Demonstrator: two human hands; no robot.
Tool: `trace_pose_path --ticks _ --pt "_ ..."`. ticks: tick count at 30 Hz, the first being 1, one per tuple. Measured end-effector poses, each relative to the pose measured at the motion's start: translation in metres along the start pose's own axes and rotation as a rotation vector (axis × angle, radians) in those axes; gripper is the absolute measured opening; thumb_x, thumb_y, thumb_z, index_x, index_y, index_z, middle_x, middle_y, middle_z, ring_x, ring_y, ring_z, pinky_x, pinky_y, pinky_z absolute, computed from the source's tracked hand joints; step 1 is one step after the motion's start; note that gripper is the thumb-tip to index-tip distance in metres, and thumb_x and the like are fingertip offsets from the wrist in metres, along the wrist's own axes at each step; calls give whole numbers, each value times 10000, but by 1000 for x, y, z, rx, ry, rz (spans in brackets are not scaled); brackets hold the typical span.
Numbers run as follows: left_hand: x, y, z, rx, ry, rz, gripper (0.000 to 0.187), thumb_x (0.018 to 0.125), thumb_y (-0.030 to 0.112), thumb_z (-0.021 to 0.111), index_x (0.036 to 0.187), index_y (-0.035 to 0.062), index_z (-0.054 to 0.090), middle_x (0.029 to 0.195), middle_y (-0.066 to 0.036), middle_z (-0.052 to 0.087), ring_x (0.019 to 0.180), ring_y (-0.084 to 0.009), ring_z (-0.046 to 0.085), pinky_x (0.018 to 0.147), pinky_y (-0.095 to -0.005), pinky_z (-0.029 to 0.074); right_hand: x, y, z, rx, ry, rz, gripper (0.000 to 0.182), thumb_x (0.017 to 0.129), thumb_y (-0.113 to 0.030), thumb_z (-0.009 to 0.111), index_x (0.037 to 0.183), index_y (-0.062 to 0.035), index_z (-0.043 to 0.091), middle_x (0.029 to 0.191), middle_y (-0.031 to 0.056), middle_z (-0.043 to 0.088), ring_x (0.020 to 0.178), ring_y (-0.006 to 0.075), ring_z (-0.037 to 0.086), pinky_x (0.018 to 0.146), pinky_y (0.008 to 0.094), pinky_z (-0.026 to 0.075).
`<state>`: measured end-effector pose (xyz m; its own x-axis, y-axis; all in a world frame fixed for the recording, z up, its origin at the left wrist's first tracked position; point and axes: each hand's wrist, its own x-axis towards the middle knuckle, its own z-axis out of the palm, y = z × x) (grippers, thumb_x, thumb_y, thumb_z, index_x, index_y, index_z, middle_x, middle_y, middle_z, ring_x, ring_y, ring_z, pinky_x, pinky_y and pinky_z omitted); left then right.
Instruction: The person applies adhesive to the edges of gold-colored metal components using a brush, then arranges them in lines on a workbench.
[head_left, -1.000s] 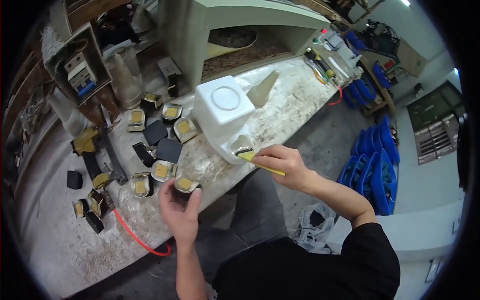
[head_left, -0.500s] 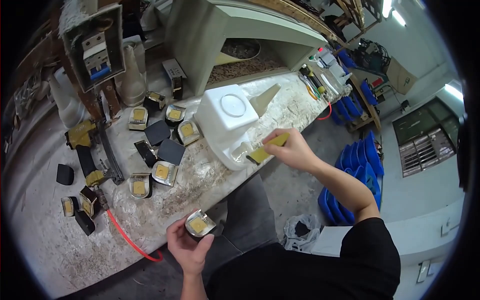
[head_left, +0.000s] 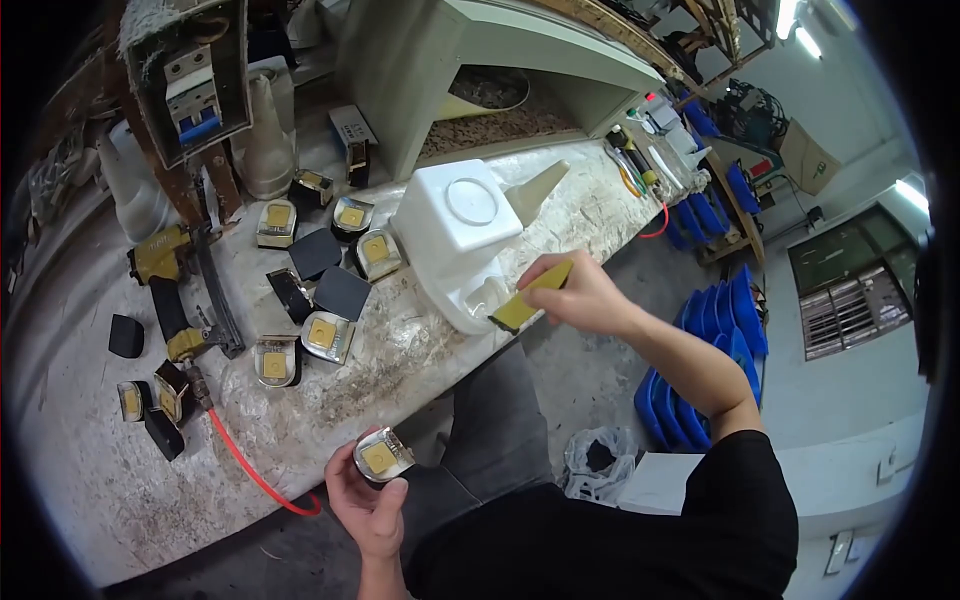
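Observation:
My left hand (head_left: 368, 515) is closed around a D-shaped block (head_left: 379, 457), like a shoe heel, with black sides, a shiny metallic face and a yellow square on top. It is held in front of the bench edge, above my lap. In my right hand (head_left: 580, 295) a flat yellow brush (head_left: 535, 297) is pinched, its dark tip pointing down at the low open cup of a white plastic bottle (head_left: 455, 215). Similar blocks (head_left: 326, 336) lie in a loose group left of the bottle, some with the yellow square up, some showing black sides.
A yellow-and-black air nailer (head_left: 175, 300) with a red hose (head_left: 250, 465) rests on the left of the stained bench (head_left: 400, 375). Behind stands a grey-green box housing (head_left: 400, 90). Blue trays (head_left: 700, 370) are stacked on the floor at right, near a plastic bag (head_left: 600, 465).
My left hand has shifted slightly left and down with the block, which is now tilted differently. My right hand and the brush have edged left and slightly down at the cup.

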<state>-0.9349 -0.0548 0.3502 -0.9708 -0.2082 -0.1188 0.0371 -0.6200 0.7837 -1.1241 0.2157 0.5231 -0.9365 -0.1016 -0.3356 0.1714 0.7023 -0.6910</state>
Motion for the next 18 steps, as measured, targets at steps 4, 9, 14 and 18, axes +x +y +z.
trace_pose_path --ticks 4,9,14,18 --pt "2 4 3 9 13 15 729 695 -44 734 1367 50 469 1409 -216 555 1250 -335 582 1086 -401 432 1 5 -4 11 24 -136 190 841 -92 681 982 29 719 769 99 692 583 135 573 539 259 473" --pt "3 8 10 61 -7 7 734 688 -45 760 1359 52 479 1404 -218 557 1268 -343 578 1099 -413 434 16 22 -2 34 31 -258 176 859 -96 692 984 25 718 772 92 687 591 124 561 543 255 466" --pt "5 10 9 113 -4 38 732 699 -54 750 1370 47 478 1411 -216 552 1280 -345 571 1103 -414 432 29 22 3 88 -58 -192 165 870 -94 701 984 24 718 766 87 682 597 117 549 551 249 457" --pt "-1 7 6 124 10 42 730 714 -66 735 1387 37 471 1422 -216 545 1283 -337 566 1101 -405 429 24 24 4 125 -73 -105 164 874 -93 707 992 22 718 762 86 680 601 112 547 555 242 458"
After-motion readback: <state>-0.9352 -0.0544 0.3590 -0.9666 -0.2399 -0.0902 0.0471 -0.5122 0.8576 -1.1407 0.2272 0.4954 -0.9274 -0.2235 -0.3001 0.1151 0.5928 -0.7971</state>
